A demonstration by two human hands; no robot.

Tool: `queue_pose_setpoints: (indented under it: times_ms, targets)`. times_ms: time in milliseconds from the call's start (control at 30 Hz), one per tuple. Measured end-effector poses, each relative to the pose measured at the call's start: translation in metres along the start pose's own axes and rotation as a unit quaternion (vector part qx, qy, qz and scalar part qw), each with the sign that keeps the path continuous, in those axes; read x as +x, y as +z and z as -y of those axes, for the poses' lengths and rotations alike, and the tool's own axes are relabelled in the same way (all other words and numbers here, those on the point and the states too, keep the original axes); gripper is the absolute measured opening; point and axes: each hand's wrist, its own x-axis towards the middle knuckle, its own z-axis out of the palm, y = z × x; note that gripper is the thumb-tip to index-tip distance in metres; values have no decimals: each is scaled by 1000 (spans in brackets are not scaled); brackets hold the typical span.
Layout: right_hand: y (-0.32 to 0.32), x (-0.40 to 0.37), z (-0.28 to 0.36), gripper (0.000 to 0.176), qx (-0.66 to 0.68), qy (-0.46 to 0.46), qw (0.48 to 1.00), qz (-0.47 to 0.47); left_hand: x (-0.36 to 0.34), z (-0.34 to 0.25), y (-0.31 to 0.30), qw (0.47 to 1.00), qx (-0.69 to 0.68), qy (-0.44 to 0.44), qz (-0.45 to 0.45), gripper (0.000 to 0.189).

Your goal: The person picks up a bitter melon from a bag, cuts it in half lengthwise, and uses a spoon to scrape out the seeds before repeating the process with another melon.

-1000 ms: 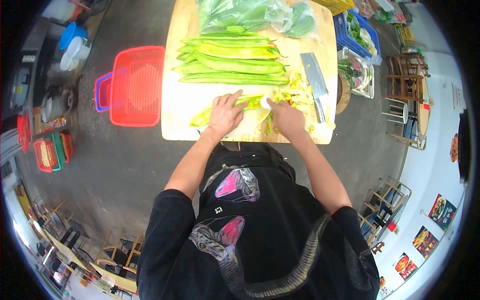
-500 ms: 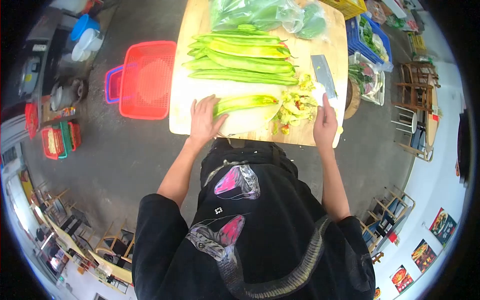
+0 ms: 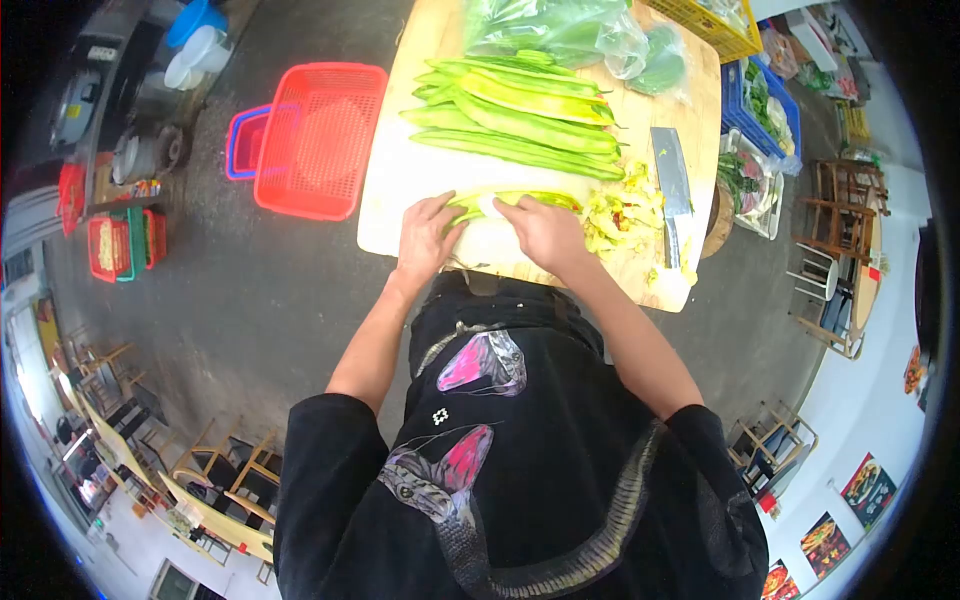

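My left hand (image 3: 430, 232) grips the stem end of a long green luffa gourd (image 3: 535, 197) lying crosswise near the front of the wooden board. Pinched in my right hand (image 3: 545, 232) is a small white object (image 3: 490, 205), held against the same luffa; its exact kind is hard to make out. Behind it lies a row of green luffas (image 3: 520, 120), side by side. To the right are yellow flower scraps (image 3: 622, 212) in a loose pile. A cleaver (image 3: 671, 175) rests flat on the board (image 3: 385, 215) beyond the scraps.
A plastic bag of green vegetables (image 3: 550, 25) sits at the board's far side. Left of the board is a red basket (image 3: 322, 140). A blue crate (image 3: 760, 110) and a yellow crate (image 3: 705, 25) stand at the right. Wooden chairs (image 3: 840, 220) are farther off.
My right hand has moved left from beside the cleaver to the luffa, carrying the white object. The left hand stays on the luffa. The view has shifted slightly.
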Motion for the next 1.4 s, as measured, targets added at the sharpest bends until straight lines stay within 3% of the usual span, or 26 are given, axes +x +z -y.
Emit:
queue_pose_setpoints:
  times_ms: [167, 367, 533, 633, 833, 1033, 1133, 1233, 1333, 1400]
  targets:
    - [6, 20, 4, 49, -54, -31, 996, 66, -1, 1, 1, 1000, -2, -5, -9, 28]
    - [-29, -12, -42, 51, -130, 68, 985, 93, 0, 6, -1, 1000, -4, -12, 14, 27]
    - [-8, 2, 0, 50, -102, -36, 989, 102, 2, 2, 4, 1000, 5, 9, 0, 27]
    - [0, 21, 4, 50, -139, -120, 982, 35, 5, 3, 2, 1000, 3, 25, -1, 26]
    - [-38, -3, -24, 52, -164, 24, 977, 134, 12, 6, 2, 999, 4, 36, 5, 28]
    - [-13, 13, 4, 54, -174, -86, 974, 113, 12, -2, 8, 997, 36, 54, 37, 38]
    - [-10, 13, 7, 54, -187, -71, 977, 74, 14, 0, 8, 996, 25, 58, 57, 41]
    - [-19, -11, -22, 53, -170, 40, 984, 47, 12, 0, 6, 996, 15, 62, 62, 43]
    - [-27, -20, -27, 51, -196, 46, 976, 79, 14, -1, 8, 996, 19, 65, 59, 43]
    - [-9, -15, -22, 50, -163, -12, 986, 45, 10, -2, 8, 996, 25, 58, 58, 44]
